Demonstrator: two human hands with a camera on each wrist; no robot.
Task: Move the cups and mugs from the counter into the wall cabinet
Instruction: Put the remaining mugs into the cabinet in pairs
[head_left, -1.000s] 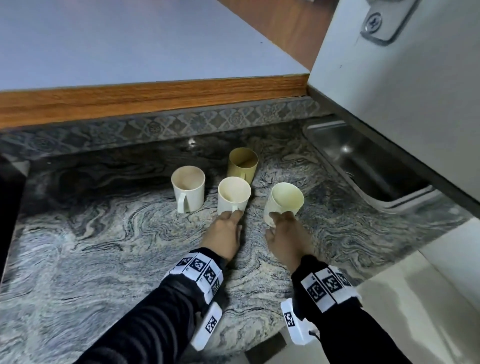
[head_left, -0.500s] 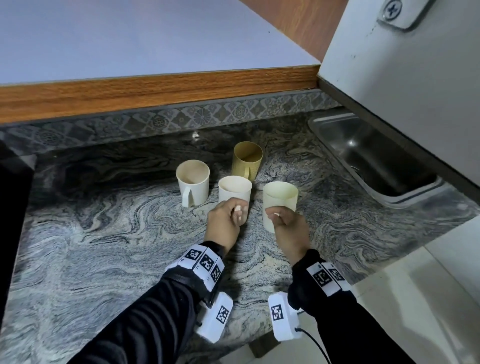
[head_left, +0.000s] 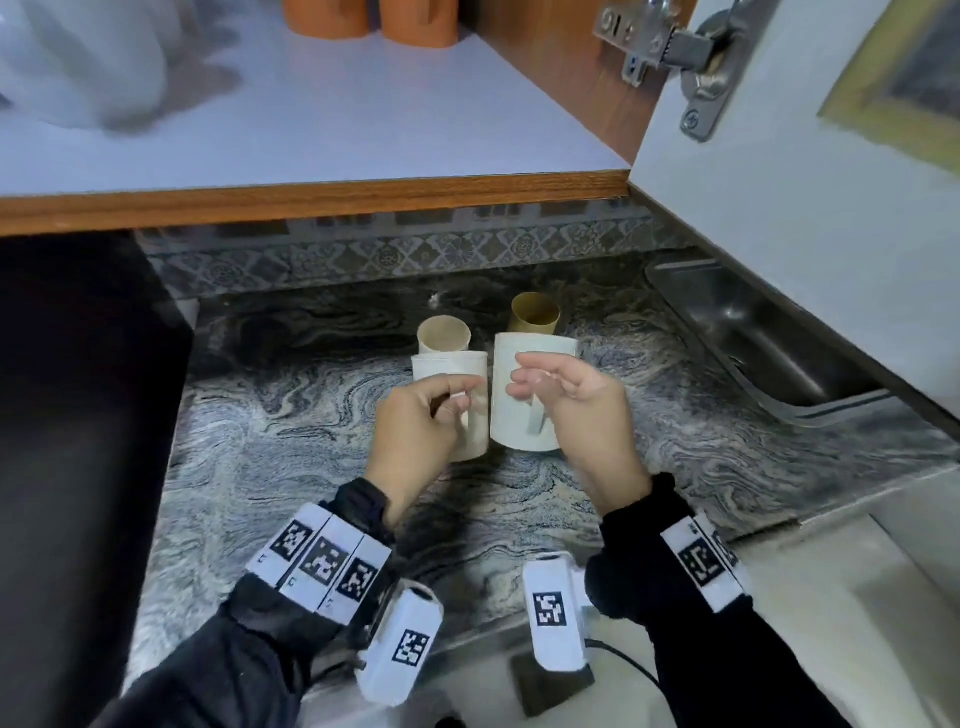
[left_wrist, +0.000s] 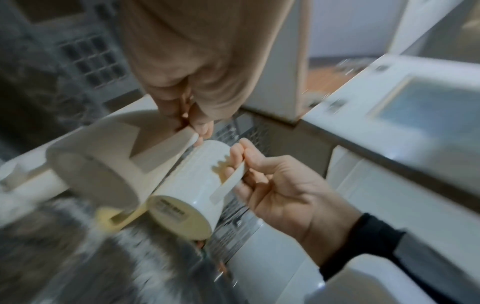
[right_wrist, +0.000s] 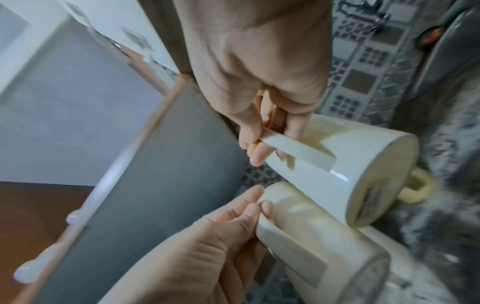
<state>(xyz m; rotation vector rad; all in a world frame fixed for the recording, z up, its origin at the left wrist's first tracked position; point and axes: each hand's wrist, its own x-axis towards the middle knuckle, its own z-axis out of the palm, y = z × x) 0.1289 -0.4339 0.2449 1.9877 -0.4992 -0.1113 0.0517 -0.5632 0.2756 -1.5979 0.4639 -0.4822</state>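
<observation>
My left hand (head_left: 457, 400) pinches the handle of a cream mug (head_left: 449, 371) and holds it above the counter. Beside it, my right hand (head_left: 524, 384) grips the handle of a taller white mug (head_left: 519, 415), also lifted. The two mugs hang side by side, nearly touching. In the left wrist view the cream mug (left_wrist: 103, 164) and white mug (left_wrist: 194, 185) show their bases. Behind them a beige mug (head_left: 444, 338) and a tan mug (head_left: 535, 314) stand on the marble counter (head_left: 291, 426). The wall cabinet's pale shelf (head_left: 337, 114) lies above.
Two orange cups (head_left: 415, 21) stand at the back of the shelf, with a blurred white thing (head_left: 78, 62) to their left. The open cabinet door (head_left: 779, 234) hangs at the right over a steel sink (head_left: 753, 332). A dark panel (head_left: 78, 415) borders the counter's left.
Both hands closed on the mug handles and lifted the cream and white mugs off the counter. The view tilted up, bringing the cabinet shelf into sight.
</observation>
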